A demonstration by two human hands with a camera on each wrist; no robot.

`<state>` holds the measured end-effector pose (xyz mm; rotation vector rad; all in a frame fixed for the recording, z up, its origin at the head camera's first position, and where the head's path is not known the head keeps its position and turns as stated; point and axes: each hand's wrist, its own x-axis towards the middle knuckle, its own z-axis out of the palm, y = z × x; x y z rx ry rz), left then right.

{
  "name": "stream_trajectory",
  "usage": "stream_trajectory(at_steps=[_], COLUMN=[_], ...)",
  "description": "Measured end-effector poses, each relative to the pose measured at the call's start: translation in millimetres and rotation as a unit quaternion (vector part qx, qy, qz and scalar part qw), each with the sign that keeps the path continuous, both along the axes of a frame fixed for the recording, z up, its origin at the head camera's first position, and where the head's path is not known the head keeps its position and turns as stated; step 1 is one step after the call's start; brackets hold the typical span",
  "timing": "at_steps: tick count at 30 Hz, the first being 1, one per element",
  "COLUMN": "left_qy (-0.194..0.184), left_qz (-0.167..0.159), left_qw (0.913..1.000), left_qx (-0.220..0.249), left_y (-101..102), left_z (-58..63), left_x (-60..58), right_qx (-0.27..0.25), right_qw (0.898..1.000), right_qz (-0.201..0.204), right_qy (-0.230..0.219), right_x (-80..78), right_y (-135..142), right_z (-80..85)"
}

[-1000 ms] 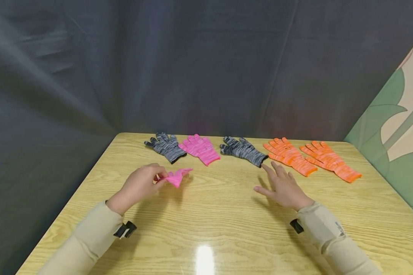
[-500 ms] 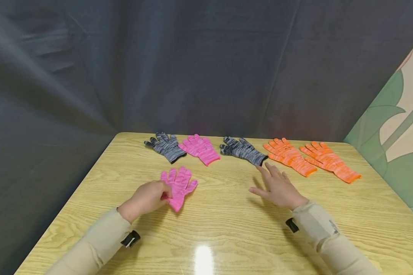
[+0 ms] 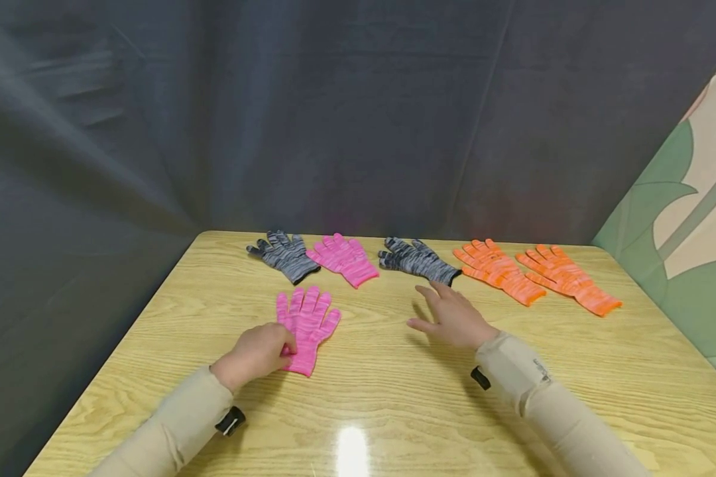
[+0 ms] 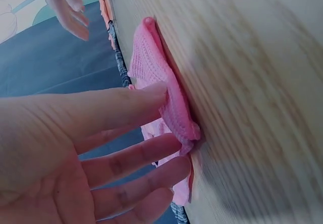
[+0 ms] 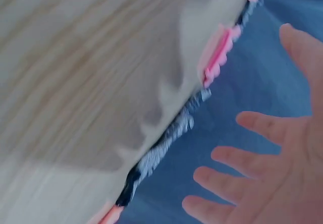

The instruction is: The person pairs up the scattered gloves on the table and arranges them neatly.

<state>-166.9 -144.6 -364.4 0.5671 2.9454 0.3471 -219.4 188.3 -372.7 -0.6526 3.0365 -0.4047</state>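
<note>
Loosely curved, the left hand [image 3: 256,351] rests at the left edge of the near pink glove [image 3: 307,324], close to its cuff. Its thumb tip touches the knit and the fingertips meet the glove too, with the other fingers slightly apart; whether cloth is pinched between them I cannot tell. This glove lies palm-down or palm-up, which is unclear, on the near side of the row, left of centre, its fingers fanned toward the far edge. The left wrist view shows fine ribbed knitting and a soft, raised fold along the cuff.

The right hand [image 3: 453,318] holds nothing; its fingers are extended and spread above the table, near the cuff of the middle grey glove [image 3: 419,260].

Along the far side lie more knitted gloves, all streaked with a mottled yarn. From left to right come the left grey glove [image 3: 286,257] with a black cuff, the far pink glove [image 3: 346,260] with a brighter pink cuff, the middle grey glove, and two orange gloves [image 3: 498,268] with solid orange cuffs. The table [image 3: 382,371] has yellowish wood grain and a glossy spot of light at the near side. Behind it hangs smooth, dark cloth [image 3: 358,119], lightly creased at left.
</note>
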Motion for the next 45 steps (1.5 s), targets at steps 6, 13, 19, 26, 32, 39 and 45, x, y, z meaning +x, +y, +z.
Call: stream_trajectory(at_steps=[6,13,19,26,32,39,45], left_qy=[0.021,0.038,0.035,0.019,0.007,0.005,0.004], left_qz=[-0.004,-0.01,-0.005,0.005,0.006,0.008,0.005], left_qw=[0.9998,0.9992,0.9994,0.9998,0.9999,0.9999,0.9999], left_qx=[-0.005,-0.004,-0.004,-0.001,0.005,0.008,0.009], left_y=[3,5,6,5,6,4,4], left_z=[-3.0,-5.4,-4.0,-3.6,-2.4,-4.4,-4.7], left_x=[0.7,0.7,1.1,-0.2,-0.5,-1.5,-1.1], right_qx=[0.005,-0.004,0.011,-0.009,-0.002,0.006,0.02], right_qw=[0.999,0.999,0.999,1.0,1.0,0.999,0.998], right_qz=[0.036,0.046,0.03,-0.006,-0.026,-0.046,-0.059], right_qy=[-0.002,-0.005,-0.024,-0.028,0.001,-0.005,-0.013], right_x=[-22.1,-60.0,-84.3,-100.0,-107.2,-109.2,-106.4], right_y=[-29,-63,-86,-102,-112,-117,-117], right_z=[5.0,15.5,9.2,-1.6,-17.0,-23.3,-18.8])
